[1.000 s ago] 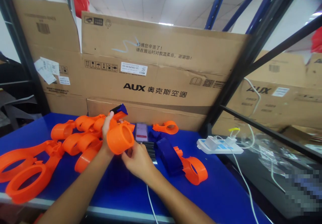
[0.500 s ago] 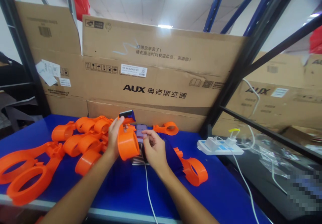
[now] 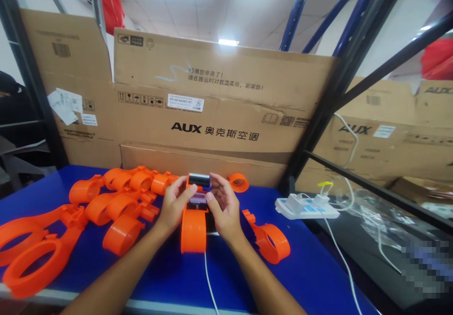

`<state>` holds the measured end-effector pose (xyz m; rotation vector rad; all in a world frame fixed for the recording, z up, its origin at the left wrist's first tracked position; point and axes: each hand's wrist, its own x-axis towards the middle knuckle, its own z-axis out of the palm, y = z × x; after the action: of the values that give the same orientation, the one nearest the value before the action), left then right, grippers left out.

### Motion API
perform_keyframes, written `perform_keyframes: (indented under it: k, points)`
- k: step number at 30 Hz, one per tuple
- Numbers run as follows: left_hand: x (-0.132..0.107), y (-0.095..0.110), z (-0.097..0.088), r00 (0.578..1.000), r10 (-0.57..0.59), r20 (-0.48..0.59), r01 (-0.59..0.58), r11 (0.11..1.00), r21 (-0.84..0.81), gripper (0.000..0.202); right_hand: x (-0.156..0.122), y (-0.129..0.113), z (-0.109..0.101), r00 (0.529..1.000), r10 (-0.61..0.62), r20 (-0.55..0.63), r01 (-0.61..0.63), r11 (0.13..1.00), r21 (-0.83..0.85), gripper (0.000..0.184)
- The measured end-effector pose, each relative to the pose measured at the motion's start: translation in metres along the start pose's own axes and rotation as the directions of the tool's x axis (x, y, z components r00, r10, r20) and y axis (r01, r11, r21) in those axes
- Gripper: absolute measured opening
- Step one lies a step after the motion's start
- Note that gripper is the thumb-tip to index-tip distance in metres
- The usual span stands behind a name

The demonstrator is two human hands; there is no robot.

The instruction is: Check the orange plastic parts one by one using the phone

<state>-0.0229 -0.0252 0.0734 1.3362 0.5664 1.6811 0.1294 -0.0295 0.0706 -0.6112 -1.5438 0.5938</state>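
Observation:
Above the blue table I hold an orange tape dispenser (image 3: 193, 232) between both hands. Its round ring hangs toward me, and a dark part with a pale toothed edge sits at its far end. My left hand (image 3: 176, 205) grips its left side, thumb pressed near the dark part. On the other side, my right hand (image 3: 224, 207) closes on the upper right edge, thumb against it. A phone-like screen partly shows behind the dispenser, mostly hidden. Several similar orange dispensers (image 3: 122, 235) lie to the left, and another orange dispenser (image 3: 274, 244) rests at the right.
A cardboard sheet (image 3: 226, 112) stands along the back of the blue table (image 3: 155, 272). At the right lies a white power strip (image 3: 307, 208) with plugs and cords. A white cable (image 3: 209, 277) runs toward me. Dark metal posts (image 3: 311, 131) frame the right side.
My right hand has moved from beside the phone onto the dispenser. My left hand has turned the dispenser so its ring points toward me, and both hands now grip it.

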Motion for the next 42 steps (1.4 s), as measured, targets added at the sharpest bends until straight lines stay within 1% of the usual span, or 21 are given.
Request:
perform_keyframes:
  k: [7, 12, 15, 18, 21, 24, 28, 31, 35, 38, 42]
  points:
    - [0.007, -0.007, -0.011, 1.0, 0.006, -0.004, -0.005, 1.0, 0.014, 0.029, -0.002, 0.002, 0.004, 0.999, 0.048, 0.014, -0.047, 0.998, -0.039, 0.047]
    - [0.008, -0.012, -0.013, 1.0, -0.001, -0.021, 0.002, 0.999, 0.044, 0.032, -0.001, 0.005, 0.005, 0.999, 0.048, 0.009, -0.047, 0.996, -0.071, 0.05]
    - [0.008, -0.013, -0.013, 1.0, 0.002, -0.023, 0.0, 0.998, 0.063, 0.032, -0.001, 0.007, 0.006, 0.999, 0.045, -0.02, -0.047, 0.992, -0.119, 0.052]
    - [0.008, -0.013, -0.012, 0.999, 0.03, -0.03, -0.028, 0.996, 0.084, 0.031, -0.001, 0.007, 0.006, 0.998, 0.036, -0.046, -0.044, 0.981, -0.188, 0.048]
    - [0.008, -0.011, -0.012, 0.998, 0.063, -0.026, -0.059, 0.991, 0.124, 0.03, -0.001, 0.005, 0.005, 0.998, 0.004, -0.056, -0.02, 0.961, -0.276, 0.046]
    - [0.007, -0.009, -0.012, 0.998, 0.064, -0.001, -0.063, 0.982, 0.178, 0.031, -0.001, 0.004, 0.003, 0.997, -0.03, -0.067, 0.006, 0.942, -0.334, 0.046]
    - [0.004, -0.007, -0.008, 0.998, -0.001, 0.065, -0.011, 0.984, 0.178, 0.03, -0.003, 0.005, 0.001, 0.994, -0.065, -0.09, 0.031, 0.943, -0.332, 0.046]
    - [0.003, -0.005, -0.003, 0.994, -0.067, 0.082, 0.055, 0.988, 0.144, 0.029, -0.004, 0.005, 0.0, 0.991, -0.092, -0.098, 0.054, 0.941, -0.335, 0.046]
    - [0.003, -0.001, 0.001, 0.994, -0.104, 0.024, 0.1, 0.987, 0.128, 0.032, -0.004, 0.001, -0.002, 0.991, -0.111, -0.079, 0.079, 0.941, -0.33, 0.049]
    - [0.004, 0.0, 0.0, 0.993, -0.113, -0.025, 0.115, 0.986, 0.117, 0.034, -0.004, -0.002, -0.004, 0.99, -0.134, -0.031, 0.117, 0.938, -0.327, 0.049]
    - [0.005, 0.0, -0.002, 0.993, -0.113, -0.013, 0.114, 0.988, 0.104, 0.033, -0.004, -0.001, -0.007, 0.978, -0.21, 0.016, 0.198, 0.894, -0.401, 0.046]
